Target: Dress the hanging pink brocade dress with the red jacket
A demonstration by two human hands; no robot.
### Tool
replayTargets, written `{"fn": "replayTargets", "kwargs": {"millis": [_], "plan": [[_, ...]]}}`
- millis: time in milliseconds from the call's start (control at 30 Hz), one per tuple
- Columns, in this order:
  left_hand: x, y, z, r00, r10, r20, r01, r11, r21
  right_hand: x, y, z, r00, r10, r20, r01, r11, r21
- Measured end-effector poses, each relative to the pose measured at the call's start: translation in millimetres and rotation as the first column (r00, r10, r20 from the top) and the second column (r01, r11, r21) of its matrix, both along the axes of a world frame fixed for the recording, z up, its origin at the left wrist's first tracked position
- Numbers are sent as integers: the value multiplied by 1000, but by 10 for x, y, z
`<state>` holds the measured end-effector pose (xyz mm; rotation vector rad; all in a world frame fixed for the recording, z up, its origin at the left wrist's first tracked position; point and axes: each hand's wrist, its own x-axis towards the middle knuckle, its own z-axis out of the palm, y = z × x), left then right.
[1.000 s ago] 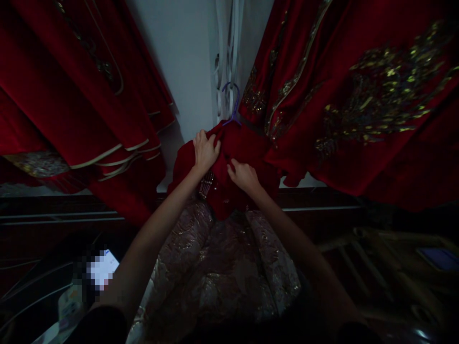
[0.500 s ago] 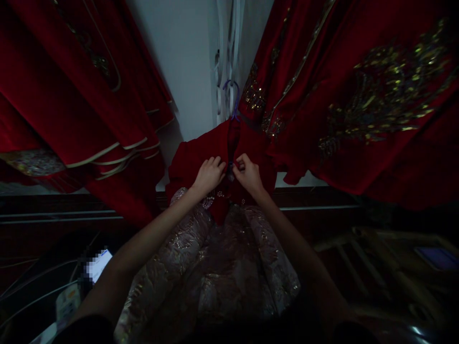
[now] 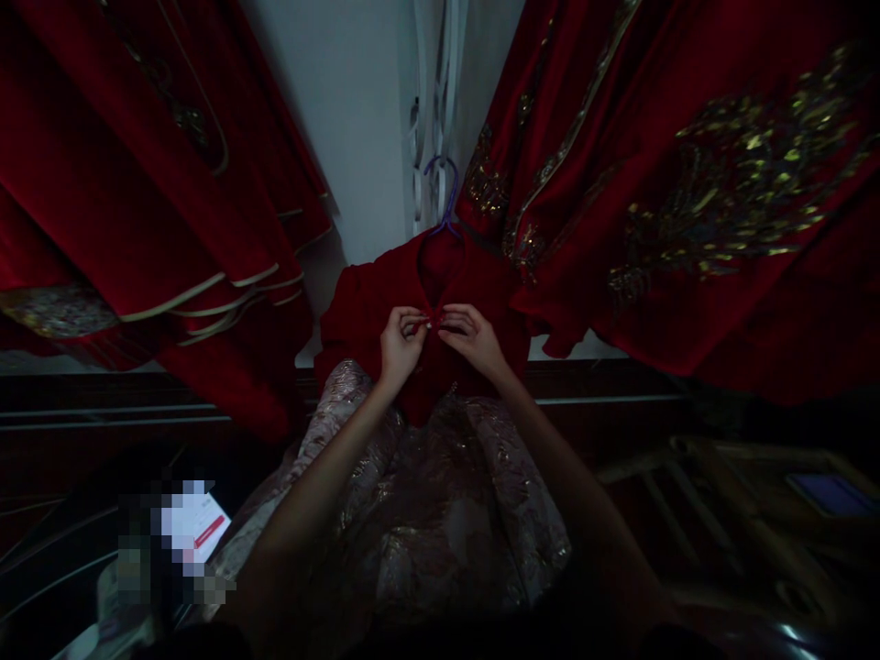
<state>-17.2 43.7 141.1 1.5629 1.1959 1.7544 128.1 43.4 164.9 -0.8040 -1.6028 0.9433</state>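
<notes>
A short red top point(image 3: 368, 286) hangs from a purple hanger point(image 3: 454, 188), with its V-shaped neckline towards me. My left hand point(image 3: 402, 348) pinches the left front edge at the bottom of the V. Close beside it, my right hand point(image 3: 476, 337) grips the right front edge, fingertips nearly meeting the left ones. A tiny pale spot shows at the left fingertips; it is too small to name. Below the top spreads a pinkish patterned cloth point(image 3: 440, 522) with a metallic shine.
Red garments with pale trim point(image 3: 182, 298) hang at left. A red garment with gold sequins point(image 3: 742, 183) hangs at right. White chain-like straps point(image 3: 440, 110) run down the wall. A lit phone screen point(image 3: 206, 522) is lower left, a wooden frame point(image 3: 742, 458) lower right.
Both hands have drawn together at the front of the red top. Its edges now meet, and the neckline has become a wider V. My left forearm has swung inward, uncovering more of the lit screen.
</notes>
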Motion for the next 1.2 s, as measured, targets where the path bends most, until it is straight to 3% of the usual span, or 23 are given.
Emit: {"fn": "replayTargets", "kwargs": {"millis": [100,367,633,733,867,1000,1200], "plan": [[-22,-59,15,999,30,-41,-29,999,37,27,-19,-33,1000,-8,-28,8,1000,6],[-123,-61,162,938,56,-342,-43,998,47,-22,5,-41,996,-77,-52,78,997,25],[-180,-101,295,695,-30,-718,77,996,33,1,-79,8,991,-134,4,133,987,93],[-184,-185,358,672,-137,-727,175,984,-23,-24,-164,57,977,-210,21,206,970,127],[-170,-235,373,727,-234,-645,255,965,-63,-58,-235,82,967,-252,18,247,959,141],[-157,-178,347,742,-208,-637,233,971,-45,-29,-194,60,974,-225,16,220,964,151],[-136,-160,363,619,-143,-772,170,984,-45,48,-122,85,985,-171,-2,171,982,83]]}}
